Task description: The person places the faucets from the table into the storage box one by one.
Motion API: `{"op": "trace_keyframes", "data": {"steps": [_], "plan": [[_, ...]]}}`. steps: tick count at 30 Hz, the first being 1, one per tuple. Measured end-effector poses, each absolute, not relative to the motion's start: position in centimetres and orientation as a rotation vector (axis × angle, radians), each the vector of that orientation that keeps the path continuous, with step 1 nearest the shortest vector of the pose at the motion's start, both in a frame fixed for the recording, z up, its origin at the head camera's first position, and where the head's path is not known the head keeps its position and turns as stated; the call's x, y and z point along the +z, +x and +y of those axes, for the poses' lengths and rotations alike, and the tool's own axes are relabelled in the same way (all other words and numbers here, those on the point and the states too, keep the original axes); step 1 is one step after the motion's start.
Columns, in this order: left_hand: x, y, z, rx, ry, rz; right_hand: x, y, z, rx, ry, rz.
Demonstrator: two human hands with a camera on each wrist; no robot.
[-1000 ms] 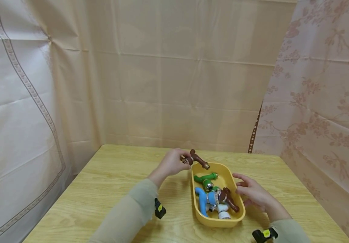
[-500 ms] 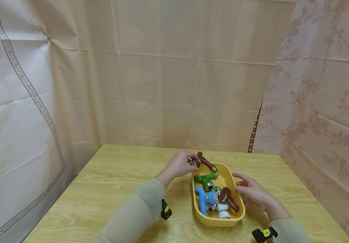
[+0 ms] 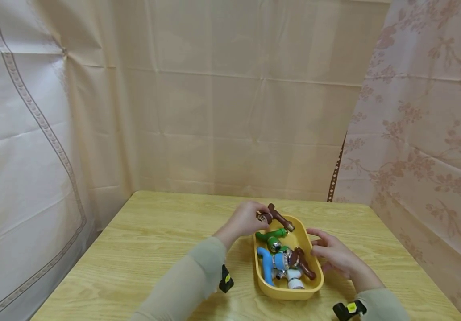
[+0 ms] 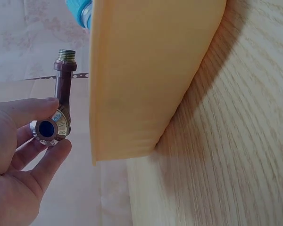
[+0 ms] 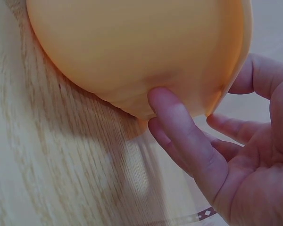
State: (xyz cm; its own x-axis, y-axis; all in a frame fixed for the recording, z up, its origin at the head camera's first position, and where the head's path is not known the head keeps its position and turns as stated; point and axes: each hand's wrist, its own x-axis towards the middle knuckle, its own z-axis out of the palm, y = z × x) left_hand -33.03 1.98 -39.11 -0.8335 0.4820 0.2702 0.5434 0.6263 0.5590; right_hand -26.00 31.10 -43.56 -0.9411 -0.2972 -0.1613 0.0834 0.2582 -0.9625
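Observation:
A brown tap (image 3: 281, 218) with a threaded brass end is pinched by its round collar between the thumb and fingers of my left hand (image 3: 246, 218). It hangs over the far end of a yellow plastic tub (image 3: 286, 294). In the left wrist view, the tap's (image 4: 62, 87) threaded end points up beside the tub wall (image 4: 137, 80). My right hand (image 3: 338, 256) rests at the tub's right side with loosely bent fingers. In the right wrist view, one fingertip (image 5: 162, 101) lies against the outer wall.
Inside the tub lie a green tap (image 3: 268, 235), a blue tap (image 3: 267, 267), another brown tap (image 3: 305, 266) and a white one (image 3: 294, 280). Part of a further green piece shows among them. The wooden table (image 3: 154, 240) is backed by hanging cloth (image 3: 230, 111).
My left hand has carried the brown tap rightward and slightly down, from the tub's far left corner to over its far end. The right hand and tub have stayed in place.

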Motion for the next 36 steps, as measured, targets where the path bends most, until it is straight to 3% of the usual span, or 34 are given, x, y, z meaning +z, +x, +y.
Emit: {"op": "trace_keyframes", "data": {"steps": [36], "plan": [[-39.7,-32.5,4.4,-0.895,-0.896,-2.788,-43.7,-26.1,31.2,-1.759,-0.204,2.208]]}}
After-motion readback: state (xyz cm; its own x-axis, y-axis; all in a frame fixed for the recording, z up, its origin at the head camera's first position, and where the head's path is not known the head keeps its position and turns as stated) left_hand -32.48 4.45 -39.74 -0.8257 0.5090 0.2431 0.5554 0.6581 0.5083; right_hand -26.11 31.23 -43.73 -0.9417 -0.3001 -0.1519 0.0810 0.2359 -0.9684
